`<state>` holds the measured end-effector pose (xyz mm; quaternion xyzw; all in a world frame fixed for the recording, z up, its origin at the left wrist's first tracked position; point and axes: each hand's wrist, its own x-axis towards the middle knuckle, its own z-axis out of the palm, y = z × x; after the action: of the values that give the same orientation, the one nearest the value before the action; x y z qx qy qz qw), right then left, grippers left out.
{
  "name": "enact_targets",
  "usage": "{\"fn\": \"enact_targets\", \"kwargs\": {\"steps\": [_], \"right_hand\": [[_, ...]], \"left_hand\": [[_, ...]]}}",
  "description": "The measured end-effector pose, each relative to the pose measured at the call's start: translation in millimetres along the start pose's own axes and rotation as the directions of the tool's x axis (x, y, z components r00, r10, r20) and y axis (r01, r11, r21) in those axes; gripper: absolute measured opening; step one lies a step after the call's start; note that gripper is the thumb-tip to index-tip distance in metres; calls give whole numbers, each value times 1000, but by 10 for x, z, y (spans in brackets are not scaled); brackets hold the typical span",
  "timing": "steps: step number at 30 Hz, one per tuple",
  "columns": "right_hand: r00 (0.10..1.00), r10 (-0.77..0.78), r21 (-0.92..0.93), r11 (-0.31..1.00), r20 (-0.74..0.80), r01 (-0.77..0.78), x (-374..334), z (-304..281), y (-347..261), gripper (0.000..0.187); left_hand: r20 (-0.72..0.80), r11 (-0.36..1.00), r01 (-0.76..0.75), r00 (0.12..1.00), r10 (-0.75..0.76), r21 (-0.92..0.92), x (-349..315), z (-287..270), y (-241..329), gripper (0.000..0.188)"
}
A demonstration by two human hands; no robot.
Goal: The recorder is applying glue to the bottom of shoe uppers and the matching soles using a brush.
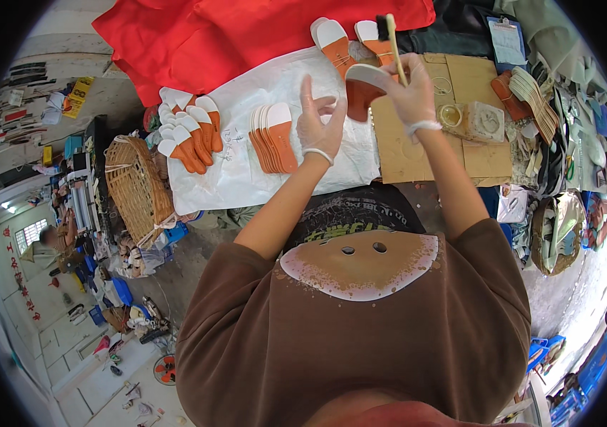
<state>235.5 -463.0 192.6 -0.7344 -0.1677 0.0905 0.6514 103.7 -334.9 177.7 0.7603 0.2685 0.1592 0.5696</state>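
Note:
My right hand [415, 96], in a thin clear glove, grips a brush [395, 50] with a pale handle and dark bristles pointing up. The same hand appears to hold the edge of a brown insole [364, 99] with a white end. To the left of that insole is my gloved left hand [320, 124], its fingers apart and nothing in them. Beside it, a fanned stack of brown-and-white insoles [273, 142] lies on a white sheet [225, 181]. Further left sits a pile of similar insoles [193, 135]. Tied bundles of insoles [335, 46] lie at the far edge.
Cardboard [406, 153] on the right bears a cloudy square tub [485, 121] and a small round container [450, 116]. Red material [246, 43] covers the far side. A wicker basket [136, 188] stands at the left, and more strip-like pieces [535, 99] lie far right.

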Motion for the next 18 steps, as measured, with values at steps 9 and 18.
{"fn": "enact_targets", "kwargs": {"steps": [9, 18], "right_hand": [[984, 94, 8, 995, 151, -97, 201, -307, 197, 26], [880, -68, -592, 715, 470, 371, -210, -552, 330, 27]], "left_hand": [[462, 947, 315, 850, -252, -64, 33, 98, -383, 35], [582, 785, 579, 724, -371, -220, -39, -59, -416, 27]]}}
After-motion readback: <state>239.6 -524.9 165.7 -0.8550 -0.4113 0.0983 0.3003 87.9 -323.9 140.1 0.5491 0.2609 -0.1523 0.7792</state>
